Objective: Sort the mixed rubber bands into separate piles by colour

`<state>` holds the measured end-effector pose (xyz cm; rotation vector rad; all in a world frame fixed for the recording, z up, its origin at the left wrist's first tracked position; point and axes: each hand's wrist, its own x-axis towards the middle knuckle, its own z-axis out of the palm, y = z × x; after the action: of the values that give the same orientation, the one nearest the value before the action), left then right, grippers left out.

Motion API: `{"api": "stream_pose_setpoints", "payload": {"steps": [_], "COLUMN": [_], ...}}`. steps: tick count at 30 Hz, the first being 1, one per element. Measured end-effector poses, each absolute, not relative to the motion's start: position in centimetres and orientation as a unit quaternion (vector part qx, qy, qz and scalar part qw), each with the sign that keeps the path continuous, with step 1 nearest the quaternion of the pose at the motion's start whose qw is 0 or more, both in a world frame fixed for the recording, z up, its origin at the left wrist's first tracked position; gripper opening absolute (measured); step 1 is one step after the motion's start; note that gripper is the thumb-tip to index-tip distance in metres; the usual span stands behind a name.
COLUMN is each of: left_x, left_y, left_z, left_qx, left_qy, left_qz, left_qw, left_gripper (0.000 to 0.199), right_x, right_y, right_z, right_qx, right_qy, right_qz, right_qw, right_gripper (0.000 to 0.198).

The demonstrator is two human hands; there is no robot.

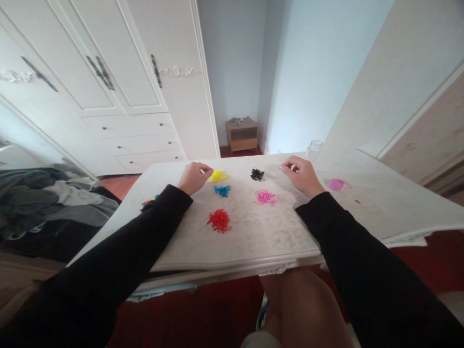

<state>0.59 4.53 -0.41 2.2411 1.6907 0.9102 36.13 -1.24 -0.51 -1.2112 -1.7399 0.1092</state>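
Small piles of what look like rubber bands lie on the white table [246, 241]. My left hand [194, 177] is beside the yellow pile [218, 176], thumb and fingertips pinched together at its left edge. To the right of the black pile [257, 174], and apart from it, my right hand [300, 175] is also closed in a pinch. Whether either pinch holds a band is too small to tell. A blue pile [222, 191] lies just below the yellow one, with a red pile [219, 221] closer to me. The pink pile [266, 196] sits below the black one.
A purple balloon-like thing [336, 184] lies at the right, near a clear glass jar [313, 149] behind my right hand. Colourful pieces [150, 200] show partly behind my left sleeve. Clothes [68, 203] are heaped at the left. A wooden nightstand [242, 135] stands beyond the table.
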Motion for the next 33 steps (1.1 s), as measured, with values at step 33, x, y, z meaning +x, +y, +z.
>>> {"api": "stream_pose_setpoints", "payload": {"steps": [33], "left_x": [1.07], "left_y": [3.93], "left_z": [-0.05], "left_qx": [0.747], "left_qy": [0.576], "left_qz": [0.309], "left_qw": [0.123], "left_gripper": [0.025], "right_x": [36.04], "right_y": [-1.44], "right_z": [-0.51], "right_qx": [-0.509], "right_qy": [-0.725], "right_qz": [0.053], "right_qw": [0.460], "right_gripper": [0.023]}}
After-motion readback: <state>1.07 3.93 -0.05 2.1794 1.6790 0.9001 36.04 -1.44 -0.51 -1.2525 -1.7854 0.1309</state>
